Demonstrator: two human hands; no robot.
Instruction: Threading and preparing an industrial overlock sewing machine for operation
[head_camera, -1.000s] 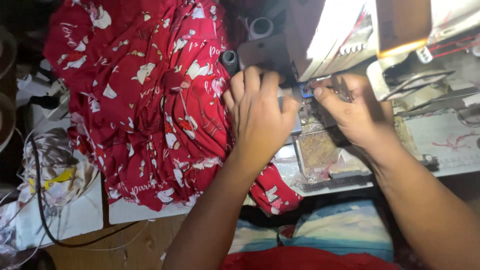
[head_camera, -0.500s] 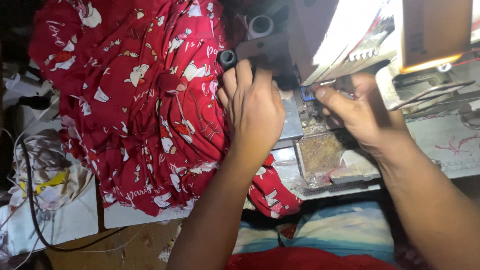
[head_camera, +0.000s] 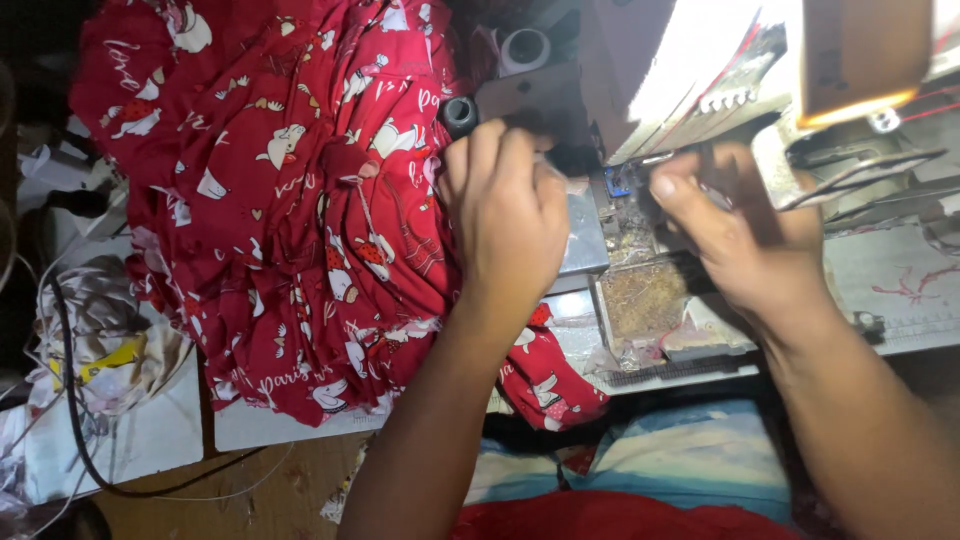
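Observation:
A red printed cloth (head_camera: 290, 200) with white and pink figures lies heaped over the left of a sewing machine table. My left hand (head_camera: 505, 215) rests palm down on the cloth's right edge, fingers curled toward the needle area of the sewing machine (head_camera: 700, 80). My right hand (head_camera: 735, 235) is just right of the needle, thumb and fingers pinched together on something small that I cannot make out. The needle itself is hidden between my hands.
A grey machine bed (head_camera: 890, 290) runs to the right with an open lint-filled compartment (head_camera: 645, 300) near the front. A thread spool (head_camera: 525, 45) stands behind the cloth. Crumpled bags and a black cable (head_camera: 90, 350) lie at the left.
The view has shifted slightly. My left hand has slid a little up toward the machine head, and my right hand stays pinched by the needle.

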